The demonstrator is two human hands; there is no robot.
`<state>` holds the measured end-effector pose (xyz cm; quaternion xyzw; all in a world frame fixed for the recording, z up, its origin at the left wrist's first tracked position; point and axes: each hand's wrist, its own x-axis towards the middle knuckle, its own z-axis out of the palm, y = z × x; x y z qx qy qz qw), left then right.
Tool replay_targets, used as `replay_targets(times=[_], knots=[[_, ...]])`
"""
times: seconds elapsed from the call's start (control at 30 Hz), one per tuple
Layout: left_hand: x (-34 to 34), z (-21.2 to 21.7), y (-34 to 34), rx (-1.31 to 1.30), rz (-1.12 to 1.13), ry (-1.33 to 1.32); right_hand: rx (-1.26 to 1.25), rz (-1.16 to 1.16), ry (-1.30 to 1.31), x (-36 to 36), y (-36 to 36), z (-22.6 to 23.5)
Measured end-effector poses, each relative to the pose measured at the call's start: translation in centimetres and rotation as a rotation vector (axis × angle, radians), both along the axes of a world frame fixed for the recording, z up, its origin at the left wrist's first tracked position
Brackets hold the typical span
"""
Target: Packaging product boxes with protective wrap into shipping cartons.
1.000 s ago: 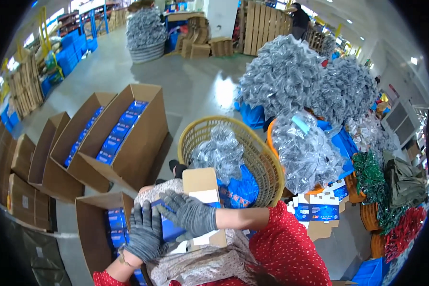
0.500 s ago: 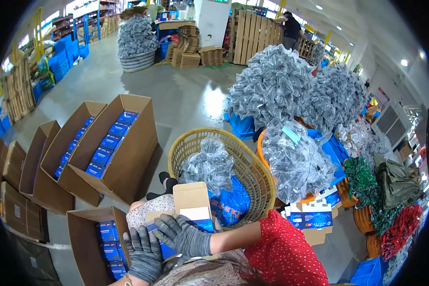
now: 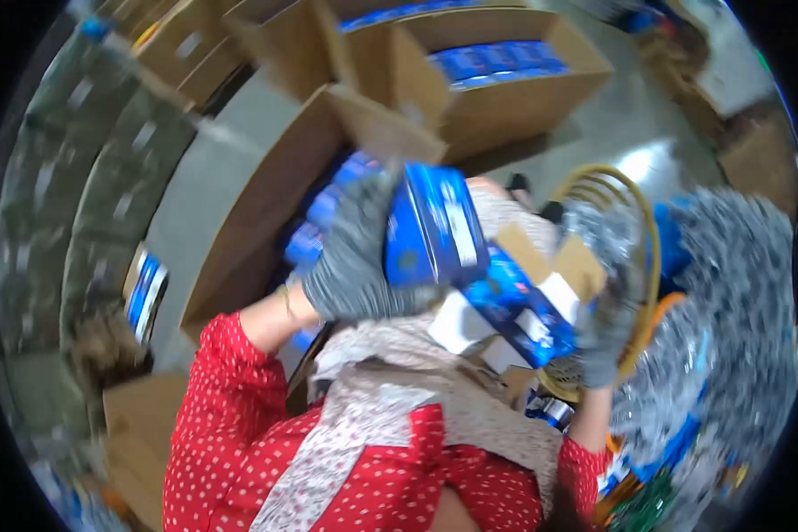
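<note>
Here the hands work apart, the left hand [image 3: 355, 257] clamped round a closed box [image 3: 436, 226], blue and tilted, while the blurred right hand [image 3: 605, 328] meets the far end of an open box [image 3: 514, 306]; whether those fingers grip it, I cannot tell. The open box sits just right of the left hand, over the apron [image 3: 470, 399], its white and brown flaps spread, the closed box's lower corner close above it. Tight on the left hand's outer side runs a tall carton [image 3: 248, 213], with more blue boxes [image 3: 324, 213] inside; its raised wall blocks that flank. Ahead of the left hand stand further cartons [image 3: 514, 106], also loaded with blue. Past the right hand curves the yellow basket [image 3: 652, 239], its rim hemming that side, and beyond it crowd clear bundles [image 3: 665, 390] and a big grey heap [image 3: 736, 257]. For room, a strip of floor [image 3: 213, 168] opens left of the carton, bounded by green bales [image 3: 120, 151], and more floor shows ahead of the right hand, between cartons and basket.
</note>
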<state>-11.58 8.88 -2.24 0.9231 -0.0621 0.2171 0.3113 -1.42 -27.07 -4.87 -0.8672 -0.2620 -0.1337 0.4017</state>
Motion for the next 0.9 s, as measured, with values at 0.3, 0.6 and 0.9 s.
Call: replay_targets(times=[0.3, 0.6, 0.9], knots=[[-7.4, -6.4, 13.4, 0.728, 0.081, 0.41, 0.121, -0.13, 0.133, 5.5, -5.9, -4.8], [-10.9, -27.1, 11.3, 0.688, -0.667, 0.399, -0.089, -0.124, 0.166, 2.5, -1.5, -2.7], [-6.7, -31.0, 11.3, 0.6, -0.308, 0.617, -0.288, -0.124, 0.154, -0.7, -4.3, -4.5]])
